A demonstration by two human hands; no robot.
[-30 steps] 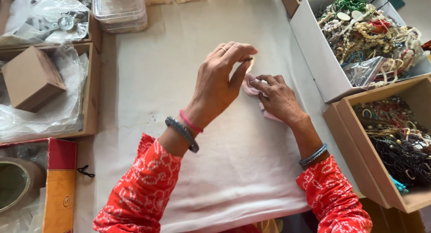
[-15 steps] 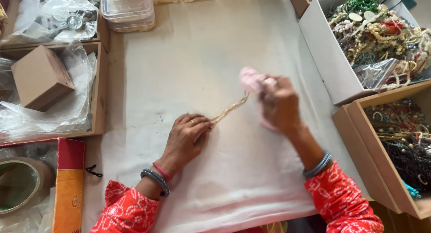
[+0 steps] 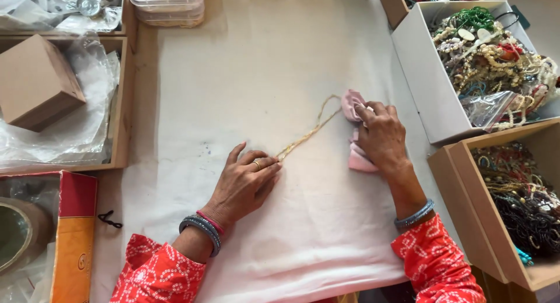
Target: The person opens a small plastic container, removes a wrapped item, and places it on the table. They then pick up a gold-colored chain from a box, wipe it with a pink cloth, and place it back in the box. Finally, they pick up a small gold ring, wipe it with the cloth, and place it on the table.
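Gold chain (image 3: 309, 131) lies diagonally on the white surface (image 3: 262, 58), low-left to upper-right. My left hand (image 3: 244, 183) pinches its near end; my right hand (image 3: 382, 136), curled around a pink cloth (image 3: 353, 104), sits at the far end.
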